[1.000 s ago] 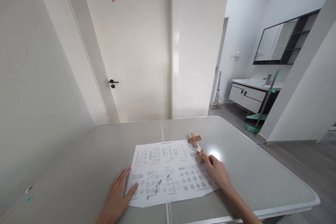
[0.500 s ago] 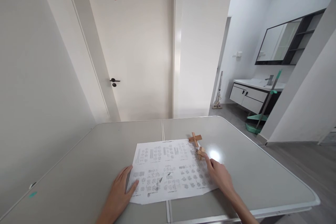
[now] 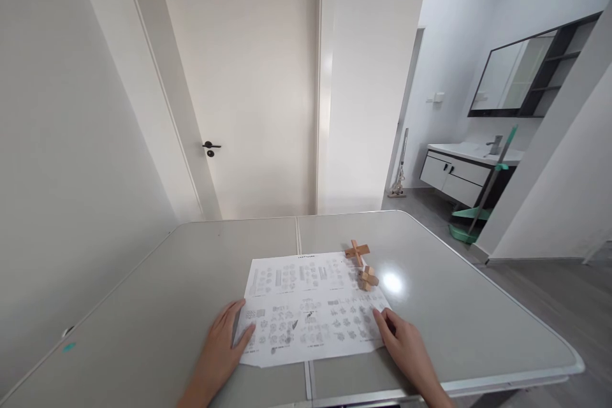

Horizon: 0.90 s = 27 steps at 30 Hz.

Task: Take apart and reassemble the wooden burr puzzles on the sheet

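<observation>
Head view: knotted wooden block, brown with paler faces, at the far right of printed sheet on bench—wooden cross just beyond. Left hand: thumb and fingers apart, sheet's left edge. Right hand—fingers curled, at its right edge; grip unclear.

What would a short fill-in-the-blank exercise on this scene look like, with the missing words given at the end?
The left hand lies at the ____ side of the printed sheet.
The cross-shaped piece and the chunkier piece look made of ____.
The cross-shaped piece lies ____ from the person than the chunkier piece.
The right hand touches ____ of these two pieces.
Missing words: left; wood; farther; neither.
</observation>
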Tool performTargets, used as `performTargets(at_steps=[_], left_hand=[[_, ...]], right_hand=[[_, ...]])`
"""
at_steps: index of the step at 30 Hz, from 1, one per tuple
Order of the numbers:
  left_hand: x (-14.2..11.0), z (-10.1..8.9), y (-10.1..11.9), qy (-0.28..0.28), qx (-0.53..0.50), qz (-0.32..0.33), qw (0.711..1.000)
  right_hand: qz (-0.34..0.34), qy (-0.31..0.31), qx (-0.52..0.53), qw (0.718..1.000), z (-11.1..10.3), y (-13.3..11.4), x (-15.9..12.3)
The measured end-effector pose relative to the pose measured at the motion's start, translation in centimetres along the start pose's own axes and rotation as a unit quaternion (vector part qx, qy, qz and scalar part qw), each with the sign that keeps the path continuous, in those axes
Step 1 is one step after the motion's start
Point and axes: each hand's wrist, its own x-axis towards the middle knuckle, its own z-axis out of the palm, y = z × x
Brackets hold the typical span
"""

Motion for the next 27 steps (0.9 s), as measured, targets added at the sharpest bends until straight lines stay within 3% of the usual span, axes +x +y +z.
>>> performTargets(at_steps=[9, 27], left_hand=[[0.0, 0.7, -0.8, 0.013, -0.013, 0.017, 1.0], [-0.4, -0.4, 0.6, 0.006, -0.034, -0.021, 0.999]], right_hand=[[0.005, -0.005, 0.006, 1.0, 0.5, 0.8, -0.3], [0.035, -0.016, 0.031, 0.999, -0.1, -0.3, -1.2]])
